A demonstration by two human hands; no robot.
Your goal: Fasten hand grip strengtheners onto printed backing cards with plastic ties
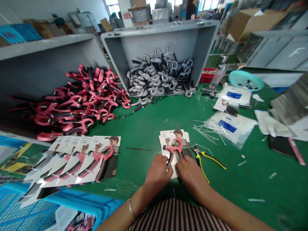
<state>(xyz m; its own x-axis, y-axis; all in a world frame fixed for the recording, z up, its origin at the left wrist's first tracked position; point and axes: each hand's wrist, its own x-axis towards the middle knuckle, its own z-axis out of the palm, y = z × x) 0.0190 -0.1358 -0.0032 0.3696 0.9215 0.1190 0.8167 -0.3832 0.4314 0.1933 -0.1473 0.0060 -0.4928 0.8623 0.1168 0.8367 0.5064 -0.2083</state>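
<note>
A pink and black hand grip strengthener [178,148] lies on a printed backing card [164,138] in front of me, on top of at least one more card. My left hand [157,171] is closed around its left handle. On the other side, my right hand [192,175] has its fingers curled over the right handle, against the card; the fingertips are partly hidden. Yellow and black pliers [209,156] lie with jaws apart just right of the cards. Loose white cable ties [205,133] are scattered beyond them.
Pink grip strengtheners [91,99] fill a grey bin [60,43] at left; grey ones [156,77] fill another bin [158,30]. Carded strengtheners [81,157] overlap at the left edge, above a blue crate [79,202]. Bags of ties [231,125] and a turquoise bowl [237,75] sit right.
</note>
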